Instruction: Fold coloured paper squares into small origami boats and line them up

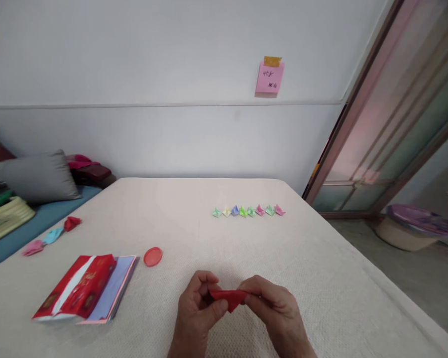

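A small folded piece of red paper (229,298) is pinched between both my hands low over the near middle of the cloth-covered table (321,278). My left hand (197,311) grips its left end with curled fingers. My right hand (274,311) holds its right end, fingers closed. Part of the paper is hidden behind my fingers.
A row of several small folded paper shapes (248,211) in pastel colours lies further back. A red round lid (153,256) and a red packet on a stack of paper sheets (87,287) lie at left. Three folded pieces (52,235) lie near the left edge. A pink note (269,77) hangs on the wall.
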Demonstrator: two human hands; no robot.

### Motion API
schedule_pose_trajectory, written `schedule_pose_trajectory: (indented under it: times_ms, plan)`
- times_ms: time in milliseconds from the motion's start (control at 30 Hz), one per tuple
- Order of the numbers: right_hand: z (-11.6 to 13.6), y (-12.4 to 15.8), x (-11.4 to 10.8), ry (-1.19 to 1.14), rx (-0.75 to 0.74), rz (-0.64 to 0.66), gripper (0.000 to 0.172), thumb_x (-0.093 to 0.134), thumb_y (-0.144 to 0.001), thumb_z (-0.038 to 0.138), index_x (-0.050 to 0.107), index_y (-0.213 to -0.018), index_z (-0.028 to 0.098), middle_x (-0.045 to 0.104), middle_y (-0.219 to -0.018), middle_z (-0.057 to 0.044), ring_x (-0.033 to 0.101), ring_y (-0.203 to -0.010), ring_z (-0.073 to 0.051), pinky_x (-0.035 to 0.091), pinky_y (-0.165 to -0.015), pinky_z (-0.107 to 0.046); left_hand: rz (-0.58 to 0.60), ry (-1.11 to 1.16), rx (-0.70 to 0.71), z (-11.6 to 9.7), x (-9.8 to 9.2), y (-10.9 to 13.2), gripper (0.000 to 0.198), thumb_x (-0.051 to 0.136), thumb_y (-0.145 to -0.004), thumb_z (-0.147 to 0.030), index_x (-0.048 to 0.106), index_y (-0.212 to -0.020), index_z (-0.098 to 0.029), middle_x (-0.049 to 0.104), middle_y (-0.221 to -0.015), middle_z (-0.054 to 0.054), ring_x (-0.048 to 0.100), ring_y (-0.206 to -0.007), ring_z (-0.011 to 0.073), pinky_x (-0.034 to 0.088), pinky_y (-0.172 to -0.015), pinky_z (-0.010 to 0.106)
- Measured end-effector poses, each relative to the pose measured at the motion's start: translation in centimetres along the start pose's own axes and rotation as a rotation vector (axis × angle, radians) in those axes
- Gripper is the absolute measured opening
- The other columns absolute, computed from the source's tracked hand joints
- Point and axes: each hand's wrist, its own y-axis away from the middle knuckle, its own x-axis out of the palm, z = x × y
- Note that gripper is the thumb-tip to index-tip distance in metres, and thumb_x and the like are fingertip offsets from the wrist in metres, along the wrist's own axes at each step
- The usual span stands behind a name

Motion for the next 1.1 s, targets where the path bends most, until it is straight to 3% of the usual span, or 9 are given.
schedule_pose_trajectory:
  times_ms: [267, 400, 533, 800, 1100]
  plan:
    - [0.5, -0.2, 0.1, -0.313, 0.113, -0.035, 0.017, 0.061, -0.082, 0.033, 0.072, -0.085, 0.021, 0.066, -0.071, -0.003, 0.056, -0.068, -0.018, 0.043, -0.065, -0.028, -0.049, -0.043, 0.060, -0.7, 0.2, 0.4, 0.029, 0.077, -0.067, -0.019, 0.059, -0.089, -0.020, 0.064, -0.067, -0.005, 0.059, -0.062, 0.0100, 0.044, -0.059, 0.020]
    - [0.1, 0.0, 0.4, -0.169, 0.112, -0.037, 0.009, 0.071, -0.074, 0.029, 0.070, -0.076, 0.021, 0.064, -0.069, -0.001, 0.055, -0.067, -0.016, 0.042, -0.062, -0.027, -0.027, -0.118, 0.105, -0.7, 0.5, 0.8, 0.025, 0.075, -0.071, -0.022, 0.059, -0.090, -0.020, 0.064, -0.069, -0.003, 0.060, -0.066, 0.0125, 0.046, -0.062, 0.023]
    - [-0.4, 0.2, 0.6, -0.138, 0.087, -0.076, 0.020, 0.068, -0.078, 0.031, 0.067, -0.063, 0.019, 0.060, -0.058, 0.000, 0.051, -0.058, -0.014, 0.039, -0.056, -0.025, -0.013, -0.152, 0.126, -0.4, 0.6, 0.9, 0.025, 0.074, -0.072, -0.022, 0.058, -0.092, -0.020, 0.064, -0.070, -0.003, 0.059, -0.065, 0.0117, 0.045, -0.061, 0.022]
    - [-0.4, 0.0, 1.0, -0.176, 0.087, -0.005, 0.017, 0.077, -0.069, 0.035, 0.069, -0.077, 0.022, 0.061, -0.068, 0.001, 0.052, -0.065, -0.015, 0.039, -0.060, -0.025, -0.029, -0.277, 0.162, -0.7, 0.7, 1.3, 0.023, 0.072, -0.074, -0.026, 0.058, -0.092, -0.021, 0.066, -0.073, -0.002, 0.061, -0.069, 0.0138, 0.046, -0.064, 0.023]
    - [-1.1, 0.4, 1.7, -0.119, 0.036, -0.037, 0.013, 0.068, -0.078, 0.027, 0.067, -0.067, 0.020, 0.059, -0.062, 0.002, 0.050, -0.059, -0.014, 0.040, -0.056, -0.024, -0.044, -0.346, 0.184, -0.2, 1.0, 1.5, 0.022, 0.072, -0.073, -0.027, 0.060, -0.091, -0.023, 0.065, -0.072, -0.003, 0.060, -0.067, 0.0128, 0.048, -0.064, 0.022]
